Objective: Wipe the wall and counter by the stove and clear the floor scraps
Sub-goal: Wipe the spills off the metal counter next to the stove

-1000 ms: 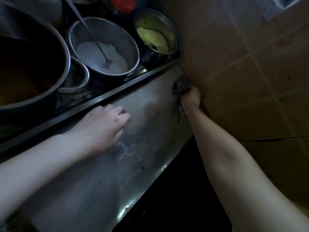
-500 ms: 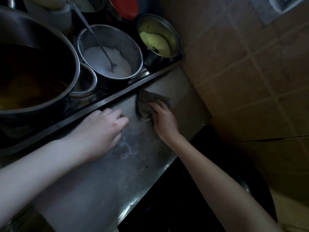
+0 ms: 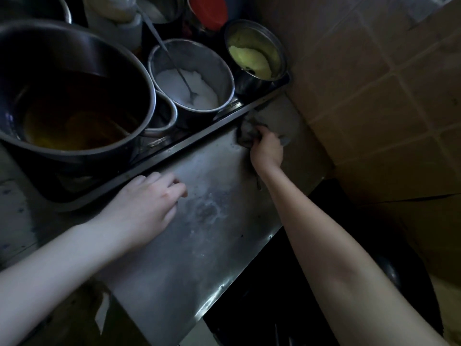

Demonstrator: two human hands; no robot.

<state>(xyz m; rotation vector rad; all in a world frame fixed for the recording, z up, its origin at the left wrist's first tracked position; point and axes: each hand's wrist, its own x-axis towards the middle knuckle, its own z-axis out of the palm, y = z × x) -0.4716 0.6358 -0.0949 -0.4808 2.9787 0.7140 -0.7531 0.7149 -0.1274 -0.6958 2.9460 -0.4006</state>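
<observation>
So here's where we're at: our right hand is bunched around a dark grey rag, fingers curled over it, pressing it onto the steel worktop in the upper middle of the frame; the rag sits in the corner where the worktop meets the tiled wall on the right and the dark raised rail above it; our left hand just rests on the worktop at centre left, fingers loosely bent, gripping nothing, probably only bracing us.

About the rag: it looks soft and limp, it'll scrunch into whatever shape we squeeze, and it should weigh next to nothing; might be damp, can't tell in this light; a wad under the palm seems the best hold, so the fingertips can push an edge into the seam along the wall; loose ends stick out past the hand and could drag.

There's a whitish smear mid-worktop just beside the left hand, so we'd guess the wiping has a way to go; mind the rail too; the bowl of white powder with its spoon and the little pot of yellow paste sit just past it, near the rag.
</observation>
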